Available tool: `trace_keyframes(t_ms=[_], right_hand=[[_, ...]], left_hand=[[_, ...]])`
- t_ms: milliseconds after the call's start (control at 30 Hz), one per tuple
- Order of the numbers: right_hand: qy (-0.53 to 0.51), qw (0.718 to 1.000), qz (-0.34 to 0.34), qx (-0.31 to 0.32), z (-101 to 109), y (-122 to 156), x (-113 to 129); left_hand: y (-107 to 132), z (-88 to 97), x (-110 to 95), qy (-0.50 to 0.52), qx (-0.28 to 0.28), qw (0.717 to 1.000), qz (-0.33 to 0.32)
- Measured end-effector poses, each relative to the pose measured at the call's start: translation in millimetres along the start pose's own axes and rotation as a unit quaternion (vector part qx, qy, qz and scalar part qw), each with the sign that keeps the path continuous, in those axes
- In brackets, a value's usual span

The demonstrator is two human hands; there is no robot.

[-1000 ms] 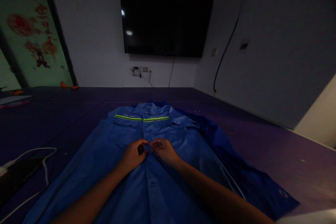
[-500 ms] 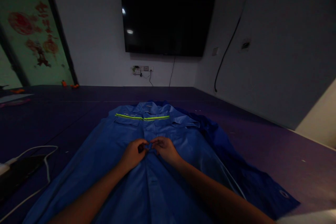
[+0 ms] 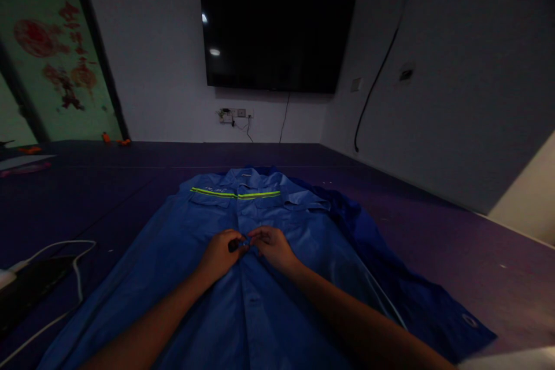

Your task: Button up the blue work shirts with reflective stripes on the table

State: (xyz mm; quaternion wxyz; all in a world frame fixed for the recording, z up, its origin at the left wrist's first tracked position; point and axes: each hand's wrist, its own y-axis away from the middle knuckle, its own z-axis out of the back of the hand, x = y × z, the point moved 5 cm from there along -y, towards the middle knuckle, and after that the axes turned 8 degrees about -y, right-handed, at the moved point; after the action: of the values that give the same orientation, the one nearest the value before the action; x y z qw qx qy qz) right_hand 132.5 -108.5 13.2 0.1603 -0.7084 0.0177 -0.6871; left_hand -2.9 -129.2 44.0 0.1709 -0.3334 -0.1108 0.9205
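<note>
A blue work shirt [image 3: 208,295] with yellow-green stripes across the chest lies spread out front side up, its collar at the far end. Over its front opening, my left hand [image 3: 223,251] and my right hand [image 3: 273,247] meet, each pinching the shirt's front edge between thumb and fingers. The fingertips nearly touch, and the small bit of cloth between them is too dark to make out in detail. Below the hands, the front strip runs straight toward me. A darker blue garment [image 3: 407,289] shows from beneath the shirt on the right.
A black power bank or phone-like slab [image 3: 39,289] with a white cable [image 3: 78,269] lies at the left on the dark purple floor [image 3: 130,156]. Small orange objects [image 3: 124,142] sit by the glass door. A television [image 3: 277,34] hangs on the far wall.
The left fingers have shifted slightly toward the right hand, with thumb and fingertips closer to the right fingers. The shirt and my right hand have stayed almost still.
</note>
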Motion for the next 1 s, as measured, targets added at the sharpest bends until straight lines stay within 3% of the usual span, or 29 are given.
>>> trace_keyframes(t_ms=[367,633,733,867,1000], right_hand=[[0.018,1.000,0.002,-0.010,1.4,-1.0,-4.4],[0.074,0.997,0.012,0.006,1.3,-0.5,-2.0],[0.132,0.991,0.029,0.017,-0.7,0.9,5.5],[0.194,0.979,0.029,0.050,-6.2,9.2,22.4],[0.229,0.973,0.009,0.026,-4.3,35.0,47.0]], left_hand=[[-0.2,4.2,-0.6,-0.005,-0.011,1.000,-0.001],[-1.2,3.3,5.8,0.078,0.009,0.996,0.035],[-0.3,4.1,3.7,0.134,0.052,0.989,0.046],[12.0,3.6,-3.7,0.158,0.175,0.970,0.055],[38.5,13.0,-11.6,0.084,0.182,0.979,0.040]])
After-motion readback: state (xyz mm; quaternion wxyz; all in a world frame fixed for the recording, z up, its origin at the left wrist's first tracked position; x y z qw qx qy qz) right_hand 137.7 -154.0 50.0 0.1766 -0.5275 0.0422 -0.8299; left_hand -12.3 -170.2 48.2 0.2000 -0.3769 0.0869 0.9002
